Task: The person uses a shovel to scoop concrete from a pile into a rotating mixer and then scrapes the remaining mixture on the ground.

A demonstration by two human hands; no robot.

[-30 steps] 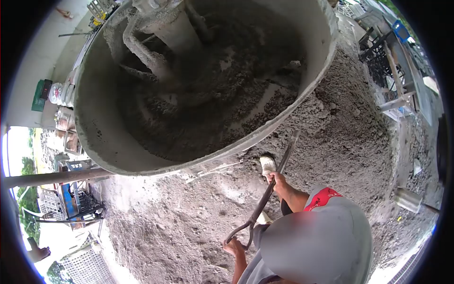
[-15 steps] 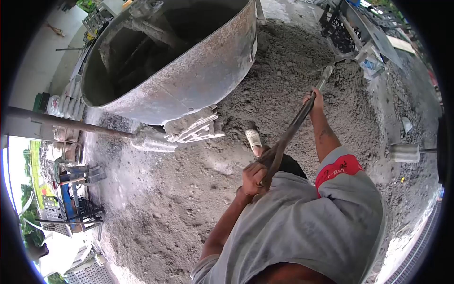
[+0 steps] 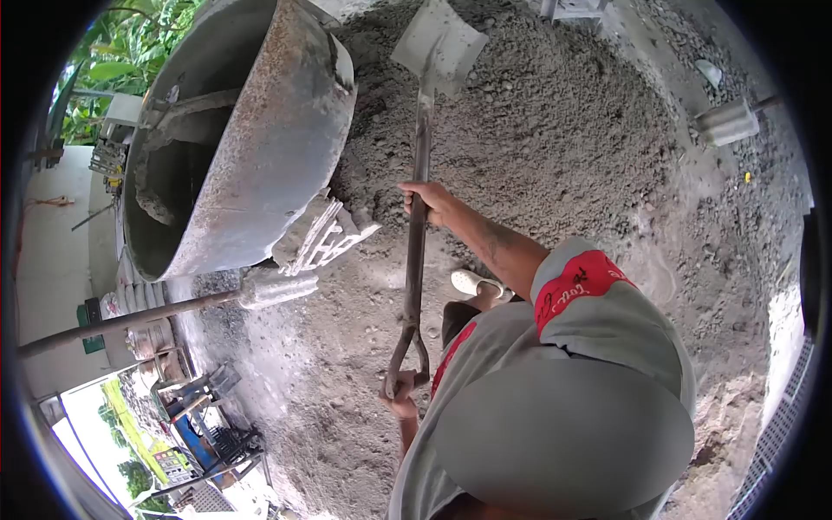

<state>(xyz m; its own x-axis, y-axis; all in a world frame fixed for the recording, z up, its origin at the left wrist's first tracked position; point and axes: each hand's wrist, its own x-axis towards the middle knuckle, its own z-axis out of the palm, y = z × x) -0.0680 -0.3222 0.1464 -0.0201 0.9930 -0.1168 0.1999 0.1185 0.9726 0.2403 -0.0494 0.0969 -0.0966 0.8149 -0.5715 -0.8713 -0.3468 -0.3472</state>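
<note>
A long-handled shovel [image 3: 418,234] stretches away from my body, its pale, flat blade [image 3: 455,43] over the grey mortar heap [image 3: 537,113] beside the mixing drum. My right hand [image 3: 426,203] is wrapped around the middle of the shaft. Lower down, my left hand [image 3: 400,397] grips the handle's forked end, close to my body. Grey residue coats the blade's neck. A light clog-style shoe [image 3: 475,282] shows on my foot, to the right of the shaft.
A big rusty mixing drum [image 3: 269,165] with a dark interior stands tilted at upper left. Below it, a pole [image 3: 130,322] ends in a mortar-crusted block [image 3: 277,289]. Another crusted block [image 3: 728,123] lies at right. Machinery parts [image 3: 204,425] stand at lower left.
The shovel has swung left from the heap's far right side, and its blade now shows fully. Both hands stay on it. The view has turned, and the drum appears further left.
</note>
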